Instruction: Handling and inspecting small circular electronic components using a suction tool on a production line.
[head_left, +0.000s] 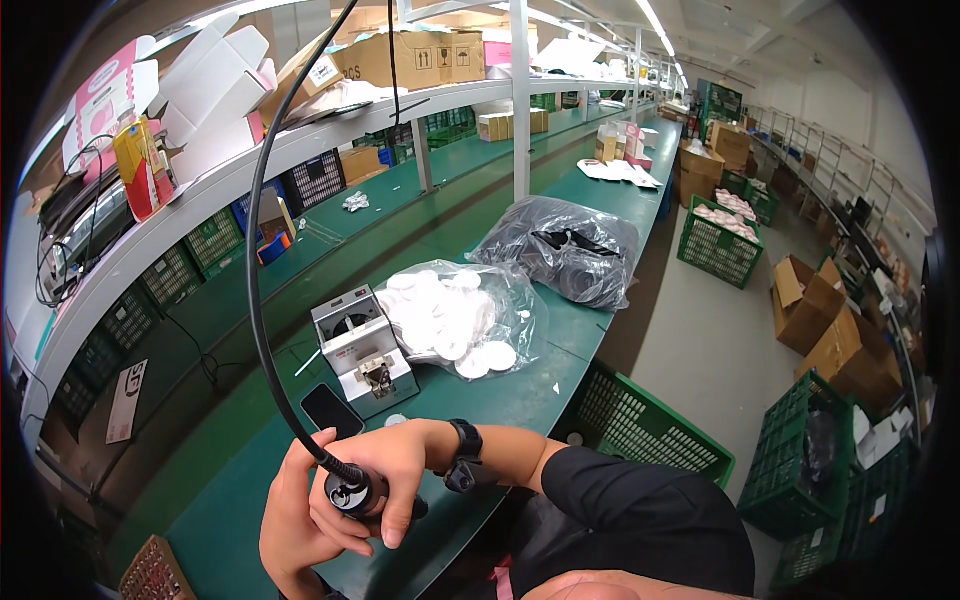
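Note:
My right hand [385, 470] grips a black powered screwdriver [352, 492] near its top, where a black cable [258, 250] rises to the upper edge of the view. A black watch sits on that wrist. My left hand [290, 520] is cupped under and beside the tool's lower part, touching it; what it holds is hidden. Just beyond my hands on the green bench [230, 500] lie a black phone [332, 409] and a small grey screw feeder box [362, 350].
A clear bag of white round discs [455, 318] and a dark plastic bag [565, 250] lie farther along the bench. Shelves above hold cardboard boxes [420, 58]. Green crates [640, 440] and brown cartons [820, 320] stand on the floor to the right.

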